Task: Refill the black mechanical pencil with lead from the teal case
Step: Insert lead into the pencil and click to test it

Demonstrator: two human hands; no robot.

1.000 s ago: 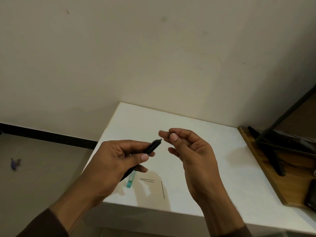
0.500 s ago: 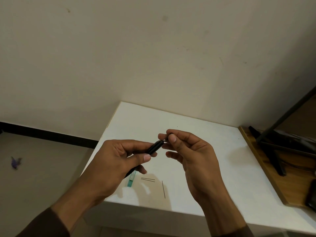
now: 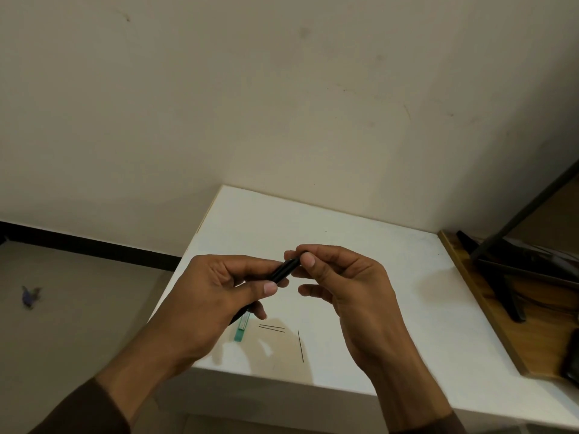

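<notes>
My left hand grips the black mechanical pencil above the white table, its upper end pointing right. My right hand pinches that upper end between thumb and forefinger; the tip of the end is hidden under the fingers. The teal lead case lies flat on the table below my left hand, partly covered by a finger. Two thin leads lie side by side just right of the case, and a third lead lies farther right, nearly upright in the picture.
A wooden board with black stand legs sits at the table's right side. A dark object shows at the right edge. The table meets a beige wall at the back; the floor lies to the left, with a small purple scrap.
My right hand has closed the gap to the pencil, and its thumb and forefinger now cover the pencil's upper end. My left hand has stayed almost still.
</notes>
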